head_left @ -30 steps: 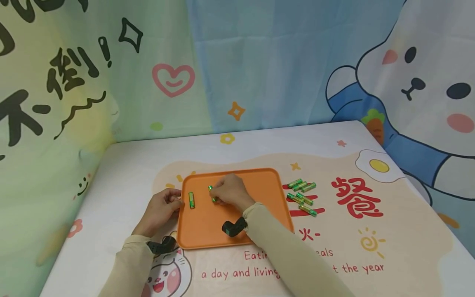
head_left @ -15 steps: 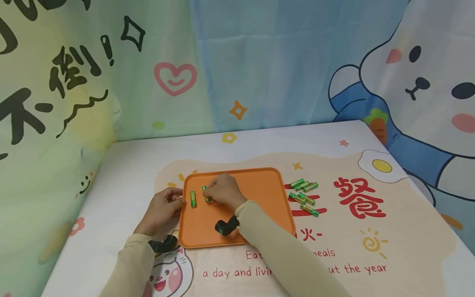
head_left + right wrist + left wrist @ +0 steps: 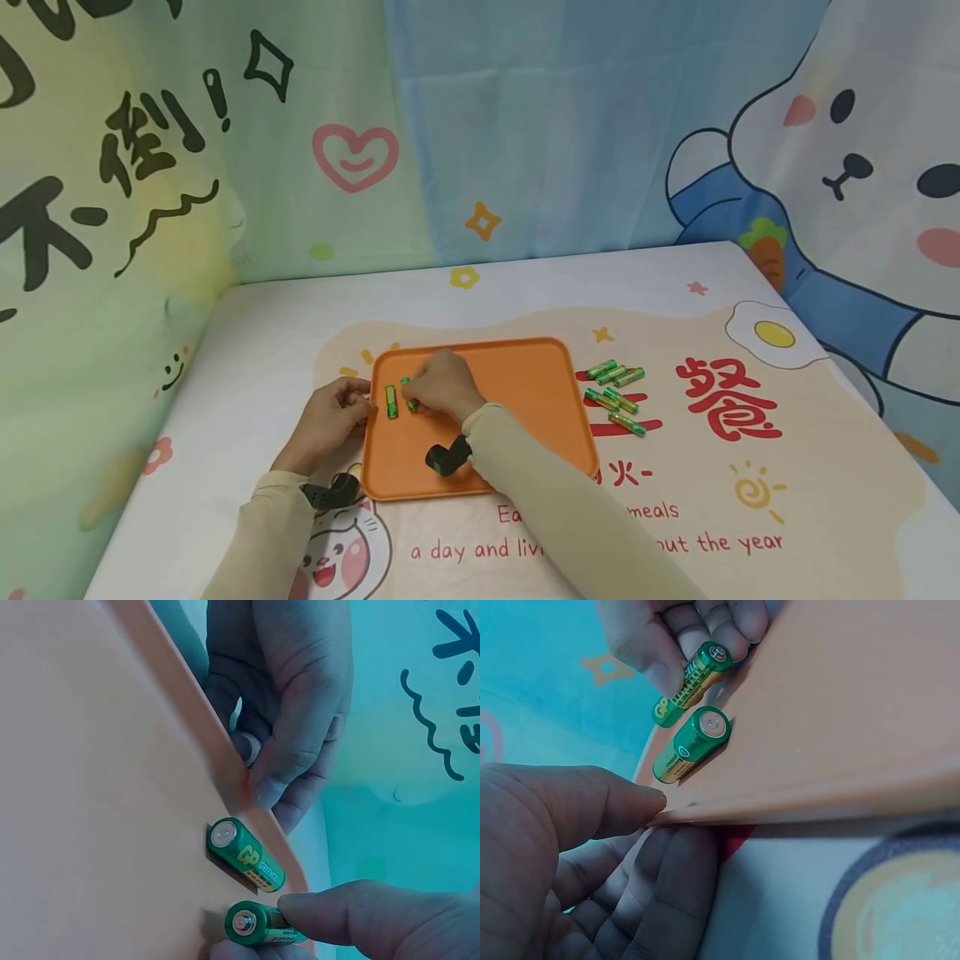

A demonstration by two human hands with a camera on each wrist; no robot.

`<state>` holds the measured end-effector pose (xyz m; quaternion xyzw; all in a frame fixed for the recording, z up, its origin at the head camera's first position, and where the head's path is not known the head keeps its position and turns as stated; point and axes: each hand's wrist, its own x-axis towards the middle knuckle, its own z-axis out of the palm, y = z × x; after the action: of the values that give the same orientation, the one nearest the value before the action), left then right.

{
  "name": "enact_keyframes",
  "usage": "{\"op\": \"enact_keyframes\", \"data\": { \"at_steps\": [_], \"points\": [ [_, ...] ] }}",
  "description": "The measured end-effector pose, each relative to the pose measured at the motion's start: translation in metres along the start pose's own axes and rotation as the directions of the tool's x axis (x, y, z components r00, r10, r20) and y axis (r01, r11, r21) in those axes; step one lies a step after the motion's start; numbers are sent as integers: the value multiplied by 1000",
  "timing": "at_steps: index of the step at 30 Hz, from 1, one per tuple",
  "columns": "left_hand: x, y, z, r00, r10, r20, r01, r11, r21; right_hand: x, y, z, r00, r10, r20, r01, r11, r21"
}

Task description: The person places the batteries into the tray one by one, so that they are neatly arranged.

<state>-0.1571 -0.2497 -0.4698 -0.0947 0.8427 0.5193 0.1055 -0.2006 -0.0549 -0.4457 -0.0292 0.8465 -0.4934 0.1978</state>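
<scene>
My right hand (image 3: 444,385) pinches a green-and-gold battery (image 3: 251,922) between thumb and fingers, over the left part of an orange tray (image 3: 495,367). Just left of it, a second battery (image 3: 392,402) lies on the tray, lengthwise along the left rim; the two are nearly parallel. In the left wrist view the held battery (image 3: 697,679) is beside the lying battery (image 3: 694,746), a narrow gap between them. My left hand (image 3: 330,421) grips the tray's left rim, thumb on top and curled fingers beneath, as the left wrist view shows.
Several more green batteries (image 3: 615,392) lie loosely grouped on the printed tablecloth (image 3: 825,467), just right of the tray. A patterned curtain (image 3: 525,125) hangs behind the table. Both wrists wear black camera mounts (image 3: 448,457).
My right hand has moved left across the tray with its battery, bringing it closer to the lying one. The left hand keeps its place on the rim.
</scene>
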Motion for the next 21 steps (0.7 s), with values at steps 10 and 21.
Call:
{"op": "enact_keyframes", "data": {
  "at_steps": [10, 21],
  "points": [
    [0, 0, 0, 1000, 12, 5, -12, 1000, -8, 0, -5, 3, 1000, 13, 4, -13, 998, -62],
    [0, 0, 0, 1000, 17, -4, -17, 1000, 0, 0, -3, 1, 1000, 1, 18, 0, 999, -52]
  ]
}}
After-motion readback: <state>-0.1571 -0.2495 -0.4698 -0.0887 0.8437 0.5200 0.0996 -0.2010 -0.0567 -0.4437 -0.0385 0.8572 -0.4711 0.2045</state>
